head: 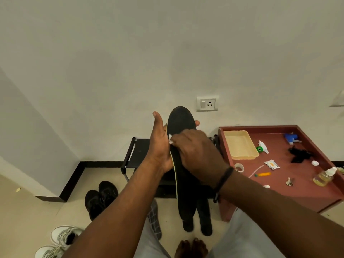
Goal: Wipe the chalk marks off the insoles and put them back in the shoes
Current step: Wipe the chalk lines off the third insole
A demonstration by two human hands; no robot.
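Off to the right, a reddish surface carrying a yellow tray, a spray head, a roll of tape, a small packet, an orange pen and a bottle of yellowish liquid. Straight ahead against the wall, a low black rack, largely hidden behind both forearms. On the floor to the left, a pair of black shoes; nearer the bottom edge, a pair of white shoes. Above the rack, a wall socket.

Held up in mid-air at the centre, toe end upward: a black insole with a thin yellow-green edge along its left side. Left hand cupped behind and around its left edge, thumb raised, fingertips showing at the right edge. Right hand laid over the middle of the insole, fingers curled and pinching a small white wipe against it. No clear view of chalk marks on the exposed dark toe area. Below, a second black insole lying on the floor just beside the lower end of the first.
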